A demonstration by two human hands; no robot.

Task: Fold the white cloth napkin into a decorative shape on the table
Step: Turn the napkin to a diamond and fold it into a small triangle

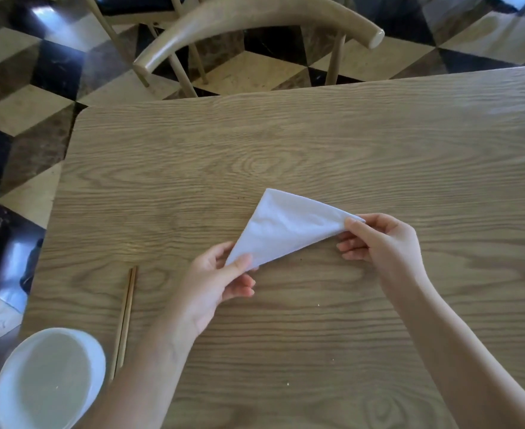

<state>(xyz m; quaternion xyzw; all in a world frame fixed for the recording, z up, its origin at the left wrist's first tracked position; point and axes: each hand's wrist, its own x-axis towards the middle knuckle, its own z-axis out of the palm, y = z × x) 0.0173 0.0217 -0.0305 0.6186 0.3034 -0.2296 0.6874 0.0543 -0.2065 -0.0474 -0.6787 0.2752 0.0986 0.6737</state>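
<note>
I see the napkin (282,229), folded into a triangle, stretched between both hands above the table (286,144). My left hand (214,286) pinches its near corner between thumb and fingers; my right hand (378,239) pinches the far-right corner. Chopsticks (125,320) and a bowl (49,379) lie left of the left hand.

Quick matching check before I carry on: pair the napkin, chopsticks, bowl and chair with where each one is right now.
Things:
1. napkin
2. chopsticks
3. bowl
4. chair

Places:
A. beyond the far edge of the table
B. at the near left corner of the table
C. pinched at two corners by the left hand and right hand
D. flat on the table, left of the left hand

Pairs: 1-C, 2-D, 3-B, 4-A
</note>
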